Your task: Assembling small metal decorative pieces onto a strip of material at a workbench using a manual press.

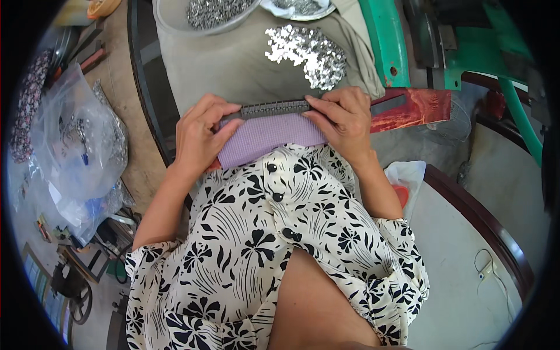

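Two hands steady your dark slotted metal strip (274, 108) on the lilac pad (265, 139): left hand (201, 137) grips its nine-o'clock end, right hand (344, 119) pinches its three-o'clock end. The heap of shiny metal bits (306, 53) lies at twelve o'clock on the worktop (233, 70), within easy reach.

A single head-worn fisheye view looks steeply down from above the person's chest, close over both hands at the table edge (146, 87) (straight edges bow toward the dark rim), taking in lap, tabletop and floor on either side.

The left hand (201, 137) and right hand (344, 119) are covering both ends of the dark slotted metal strip (274, 108); its tiny contents are blurring together.
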Action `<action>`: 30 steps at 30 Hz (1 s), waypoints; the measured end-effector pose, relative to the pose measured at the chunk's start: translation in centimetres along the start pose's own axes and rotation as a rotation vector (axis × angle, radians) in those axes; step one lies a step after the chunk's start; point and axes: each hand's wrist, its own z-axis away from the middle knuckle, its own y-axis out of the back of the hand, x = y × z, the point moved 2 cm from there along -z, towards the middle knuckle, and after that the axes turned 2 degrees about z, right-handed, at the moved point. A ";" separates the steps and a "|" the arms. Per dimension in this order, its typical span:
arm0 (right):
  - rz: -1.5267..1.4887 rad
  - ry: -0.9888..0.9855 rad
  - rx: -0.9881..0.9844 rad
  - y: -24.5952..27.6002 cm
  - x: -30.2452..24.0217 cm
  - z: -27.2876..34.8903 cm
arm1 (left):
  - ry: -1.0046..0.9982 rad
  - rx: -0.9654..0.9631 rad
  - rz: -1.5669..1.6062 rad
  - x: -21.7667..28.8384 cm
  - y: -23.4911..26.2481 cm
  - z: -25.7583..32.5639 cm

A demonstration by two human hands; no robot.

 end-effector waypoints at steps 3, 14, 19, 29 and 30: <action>-0.027 -0.020 -0.079 0.4 0.3 -1.2 | 0.029 -0.024 -0.012 0.2 0.2 -0.4; -0.066 -0.035 -0.196 1.2 5.3 -16.1 | 0.047 0.008 0.149 2.5 1.8 -2.4; 0.057 0.104 -0.374 -3.1 6.7 -19.7 | -0.050 0.097 0.201 3.6 2.3 -3.9; -0.003 0.004 -0.412 -3.4 8.2 -19.5 | -0.292 0.337 0.129 5.9 2.7 -9.1; -0.132 -0.110 -0.402 -3.1 9.0 -19.3 | -0.318 0.340 0.039 6.6 2.7 -10.1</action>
